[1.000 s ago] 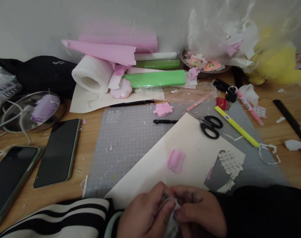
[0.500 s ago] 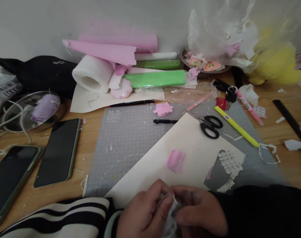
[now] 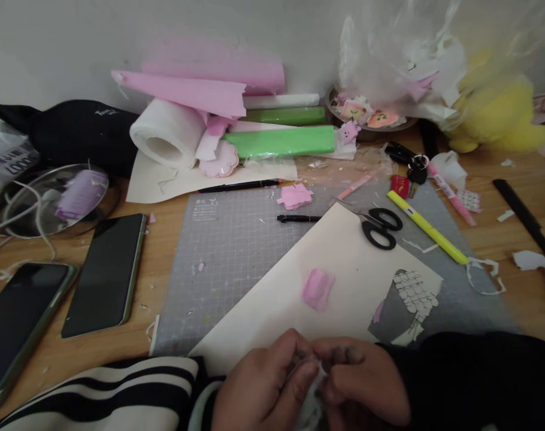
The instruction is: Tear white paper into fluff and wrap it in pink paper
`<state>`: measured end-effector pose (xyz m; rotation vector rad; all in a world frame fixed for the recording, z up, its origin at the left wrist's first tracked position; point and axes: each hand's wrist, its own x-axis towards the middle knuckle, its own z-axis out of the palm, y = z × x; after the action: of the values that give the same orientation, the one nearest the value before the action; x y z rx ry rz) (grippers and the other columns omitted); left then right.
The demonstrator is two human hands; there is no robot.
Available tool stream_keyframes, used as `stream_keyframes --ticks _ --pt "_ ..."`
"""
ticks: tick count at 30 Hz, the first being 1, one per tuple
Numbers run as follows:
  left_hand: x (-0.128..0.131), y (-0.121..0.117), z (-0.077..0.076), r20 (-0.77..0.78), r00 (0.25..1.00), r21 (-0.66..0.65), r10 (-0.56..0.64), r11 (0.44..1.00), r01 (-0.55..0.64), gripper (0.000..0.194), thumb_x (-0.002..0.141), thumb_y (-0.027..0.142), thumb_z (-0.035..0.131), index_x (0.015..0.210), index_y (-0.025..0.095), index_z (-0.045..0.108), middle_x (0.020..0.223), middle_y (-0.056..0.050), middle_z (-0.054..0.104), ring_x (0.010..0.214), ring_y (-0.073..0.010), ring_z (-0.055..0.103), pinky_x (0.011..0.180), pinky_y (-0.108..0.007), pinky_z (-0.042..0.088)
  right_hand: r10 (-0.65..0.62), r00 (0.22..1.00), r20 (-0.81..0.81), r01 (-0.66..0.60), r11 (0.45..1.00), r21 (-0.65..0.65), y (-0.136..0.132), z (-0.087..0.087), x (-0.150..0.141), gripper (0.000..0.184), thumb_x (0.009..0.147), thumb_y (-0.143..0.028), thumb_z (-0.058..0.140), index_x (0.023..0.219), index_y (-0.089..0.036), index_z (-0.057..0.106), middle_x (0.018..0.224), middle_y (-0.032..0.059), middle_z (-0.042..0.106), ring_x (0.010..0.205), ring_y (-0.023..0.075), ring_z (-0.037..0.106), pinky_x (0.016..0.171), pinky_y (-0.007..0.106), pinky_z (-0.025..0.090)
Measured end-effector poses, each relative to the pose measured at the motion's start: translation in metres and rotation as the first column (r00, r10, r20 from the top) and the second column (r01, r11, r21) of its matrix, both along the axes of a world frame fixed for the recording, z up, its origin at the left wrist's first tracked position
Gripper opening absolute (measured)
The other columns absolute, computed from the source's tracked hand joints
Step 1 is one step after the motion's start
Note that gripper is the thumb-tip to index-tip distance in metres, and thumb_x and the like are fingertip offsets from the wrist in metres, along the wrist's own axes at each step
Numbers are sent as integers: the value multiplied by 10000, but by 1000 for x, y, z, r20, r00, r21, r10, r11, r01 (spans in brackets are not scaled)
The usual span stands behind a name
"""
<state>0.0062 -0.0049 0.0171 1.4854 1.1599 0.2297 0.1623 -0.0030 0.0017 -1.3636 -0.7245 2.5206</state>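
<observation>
Both hands meet at the bottom edge of the view. My left hand (image 3: 263,389), in a striped sleeve, and my right hand (image 3: 366,386), in a black sleeve, pinch together a small white scrap (image 3: 315,383) between their fingertips; most of it is hidden. Just beyond them lies a cream sheet of card (image 3: 344,263) on a grey cutting mat (image 3: 227,257). A small pink paper piece (image 3: 318,288) rests on the card, and a cut-out with white scale shapes (image 3: 414,293) sits at the card's right corner.
Black scissors (image 3: 380,226), a yellow pen (image 3: 427,226) and a black pen (image 3: 298,219) lie on the mat. Two phones (image 3: 106,274) (image 3: 16,326) rest at left. Rolls of pink, white and green paper (image 3: 276,141), a plastic bag (image 3: 402,60) and a yellow plush (image 3: 501,114) line the wall.
My fingers have shifted slightly on the white scrap; nothing else on the desk has moved.
</observation>
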Motion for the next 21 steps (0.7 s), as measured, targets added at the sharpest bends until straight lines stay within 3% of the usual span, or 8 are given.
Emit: stream_keyframes --ticks 5,9,14,21 --pt "0 3 0 86 988 -51 126 991 -122 211 836 325 283 729 191 407 590 1 562 558 -121 519 542 -204 390 -20 999 -28 19 999 -37 -7 -3 0 122 467 -96 402 563 -138 465 480 -61 419 453 40 368 441 151 279" --pt "0 3 -3 6 999 13 43 999 -43 184 820 302 323 738 187 441 633 -17 577 590 -136 528 551 -220 388 -97 989 -109 93 995 -38 -4 1 -4 165 494 -113 457 653 -147 481 575 -45 490 567 60 456 525 165 334" --pt "0 2 -4 -60 994 17 -90 996 91 177 801 292 348 701 187 450 628 -30 584 570 -147 533 522 -223 386 -142 989 -35 139 988 -68 -2 3 -7 178 505 -128 452 680 -155 474 598 -46 497 566 58 460 501 158 320" --pt "0 2 -2 41 998 -19 43 999 -42 207 827 320 299 734 189 429 634 -18 591 586 -134 542 539 -215 388 -44 999 -26 42 996 -78 -2 3 -2 133 510 -134 415 632 -151 463 488 -68 413 425 34 366 417 158 243"
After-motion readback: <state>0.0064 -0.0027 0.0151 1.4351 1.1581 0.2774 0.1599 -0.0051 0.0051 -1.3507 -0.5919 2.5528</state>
